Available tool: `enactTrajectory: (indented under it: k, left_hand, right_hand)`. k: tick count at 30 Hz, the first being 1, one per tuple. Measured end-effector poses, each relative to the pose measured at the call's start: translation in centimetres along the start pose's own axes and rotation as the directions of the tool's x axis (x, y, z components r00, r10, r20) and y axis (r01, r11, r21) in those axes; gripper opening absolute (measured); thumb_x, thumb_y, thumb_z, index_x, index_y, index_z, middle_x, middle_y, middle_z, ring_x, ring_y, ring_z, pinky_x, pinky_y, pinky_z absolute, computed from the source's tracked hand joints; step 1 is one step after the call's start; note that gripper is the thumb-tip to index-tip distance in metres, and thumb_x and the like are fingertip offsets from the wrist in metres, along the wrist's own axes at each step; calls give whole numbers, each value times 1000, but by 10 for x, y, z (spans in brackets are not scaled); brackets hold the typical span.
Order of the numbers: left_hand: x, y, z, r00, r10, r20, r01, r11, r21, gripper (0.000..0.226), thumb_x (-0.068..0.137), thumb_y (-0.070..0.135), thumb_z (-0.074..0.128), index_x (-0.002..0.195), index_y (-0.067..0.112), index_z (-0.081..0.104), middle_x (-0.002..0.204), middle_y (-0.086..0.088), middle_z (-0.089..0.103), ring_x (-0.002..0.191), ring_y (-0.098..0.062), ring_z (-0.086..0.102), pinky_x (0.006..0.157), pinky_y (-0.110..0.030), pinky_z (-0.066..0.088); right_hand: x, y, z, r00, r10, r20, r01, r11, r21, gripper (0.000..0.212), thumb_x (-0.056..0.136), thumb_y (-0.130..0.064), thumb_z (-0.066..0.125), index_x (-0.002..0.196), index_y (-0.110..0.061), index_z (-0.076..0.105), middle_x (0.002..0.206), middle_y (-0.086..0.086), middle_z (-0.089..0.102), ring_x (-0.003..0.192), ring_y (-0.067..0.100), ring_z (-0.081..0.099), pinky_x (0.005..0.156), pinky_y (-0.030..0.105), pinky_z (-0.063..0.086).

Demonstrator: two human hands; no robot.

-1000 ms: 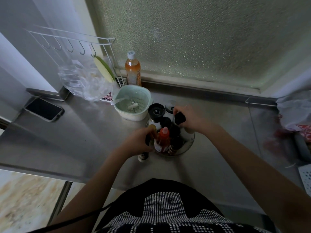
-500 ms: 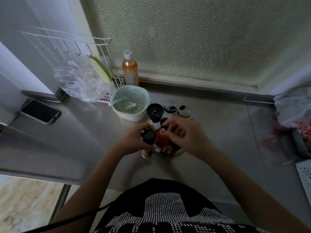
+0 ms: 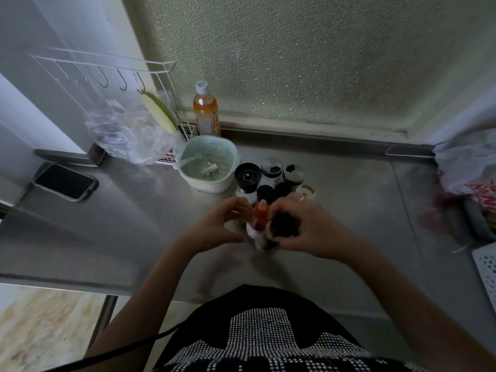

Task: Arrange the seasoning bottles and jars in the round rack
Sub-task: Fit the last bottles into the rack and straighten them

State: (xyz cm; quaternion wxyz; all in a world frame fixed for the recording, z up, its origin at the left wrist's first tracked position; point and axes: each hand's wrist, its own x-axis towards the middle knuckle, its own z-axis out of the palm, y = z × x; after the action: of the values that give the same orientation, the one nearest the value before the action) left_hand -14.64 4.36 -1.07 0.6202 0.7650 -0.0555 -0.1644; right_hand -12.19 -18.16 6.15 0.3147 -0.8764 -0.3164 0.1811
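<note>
Right hand [image 3: 300,226] is wrapped around a dark-capped bottle [image 3: 281,224], left hand [image 3: 222,224] gripping w/ fingers curled by the red-capped bottle [image 3: 260,213] just left of it (rack itself is hidden under both). 1 tip imo: lower it straight, don't bump neighbours.

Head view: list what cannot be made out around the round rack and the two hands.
- Round rack: hidden in the head view by the left hand, the right hand and the bottles.
- Red-capped sauce bottle: label blurred, unreadable.
- Dark-lidded jar in the right hand: body covered by curled fingers.
- Left hand's grip: blurred; what it holds is unclear.
- White perforated tray: cut off by the right edge.
</note>
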Motion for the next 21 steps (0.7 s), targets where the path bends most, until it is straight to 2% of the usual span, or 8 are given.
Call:
enactTrajectory:
  k: [3, 5, 6, 9, 13, 15, 17, 21]
  left_hand:
    - [5, -1, -6, 987, -11, -162, 27, 995, 95, 56, 59, -18, 72, 98, 19, 56, 93, -3, 60, 79, -21, 62, 67, -40, 58]
    - [11, -1, -4, 961, -23, -276, 63, 988, 139, 49, 62, -11, 73, 95, 21, 54, 86, 2, 53, 67, -18, 57, 51, -41, 56]
    - [14, -2, -3, 950, -9, -313, 73, 979, 191, 48, 63, -6, 74, 97, 21, 54, 85, 2, 49, 64, -17, 56, 46, -39, 54]
    - [23, -7, -1, 953, 0, -303, 125, 911, 393, 58, 60, 4, 79, 110, 21, 56, 98, -3, 45, 73, -22, 55, 55, -29, 48]
    - [29, -9, 4, 964, -49, -261, 167, 877, 452, 63, 62, 11, 79, 119, 20, 54, 113, -13, 44, 87, -29, 57, 80, -38, 53]
    - [32, -9, 8, 966, -44, -254, 164, 865, 475, 60, 64, 12, 79, 119, 17, 56, 115, -16, 46, 97, -31, 54, 87, -37, 49]
    - [33, -10, 10, 969, -39, -245, 156, 863, 481, 55, 67, 10, 77, 118, 14, 56, 117, -18, 46, 103, -32, 53, 85, -32, 44]
    - [32, -12, 14, 960, -38, -277, 164, 878, 450, 44, 73, 7, 72, 114, 12, 58, 109, -14, 46, 92, -35, 58, 71, -35, 47]
  right_hand:
    - [-15, 23, -34, 988, 143, -58, -141, 989, 39, 37, 65, -23, 76, 87, -43, 54, 92, -3, 55, 67, 1, 59, 51, 12, 48]
    - [-13, 39, -39, 973, 183, -139, -192, 980, -56, 42, 64, -17, 77, 85, -44, 54, 92, -2, 59, 70, -1, 57, 58, 8, 40]
    - [-10, 46, -36, 967, 187, -171, -202, 976, -80, 41, 64, -15, 77, 89, -40, 57, 94, 1, 60, 75, 2, 56, 63, 13, 39]
    - [5, 60, -23, 967, 183, -178, -197, 978, -64, 34, 69, -15, 75, 97, -27, 60, 100, 6, 61, 91, 20, 56, 74, 26, 39]
    - [23, 75, 4, 975, 171, -142, -192, 971, -145, 39, 73, -8, 70, 106, -22, 57, 113, 5, 55, 100, 22, 55, 82, 28, 42]
    - [28, 79, 18, 976, 181, -121, -199, 967, -161, 41, 73, -2, 67, 109, -17, 56, 118, 8, 52, 102, 26, 55, 85, 35, 47]
    - [30, 83, 26, 972, 188, -139, -209, 966, -152, 43, 73, 2, 65, 112, -15, 56, 119, 10, 50, 101, 29, 56, 84, 37, 48]
    - [27, 88, 32, 962, 181, -202, -208, 970, -122, 48, 72, 2, 64, 115, -15, 53, 122, 10, 51, 103, 30, 56, 83, 38, 48]
